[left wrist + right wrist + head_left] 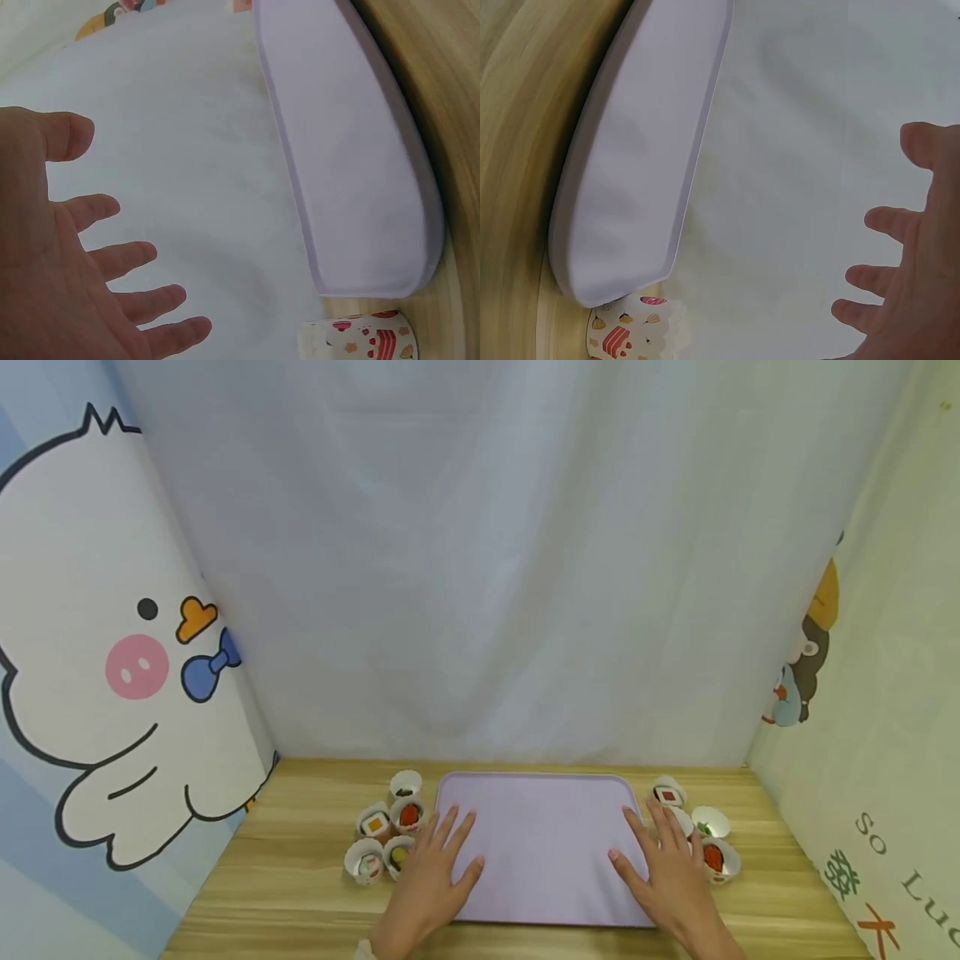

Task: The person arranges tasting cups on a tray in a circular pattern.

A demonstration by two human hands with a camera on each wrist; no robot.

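Note:
My left hand [429, 883] is held over the left edge of a lilac tray [547, 852], fingers spread and holding nothing. Over the tray's opposite edge is my right hand [672, 878], its fingers also extended with nothing in them. Both wrist views show the palms apart from the tray. Several small paper cups stand left of the tray, one with a white square piece with an orange centre [376, 825], another with a red-topped piece [409, 814]. The right hand partly hides more cups, among them one with a red-topped piece [713, 858].
All this stands on a wood-grain table [300, 860]. A pale curtain [510, 568] hangs behind it, and printed cloths flank both sides. In the left wrist view a patterned paper cup [367, 337] stands by the tray's corner; the right wrist view shows a similar cup [630, 330].

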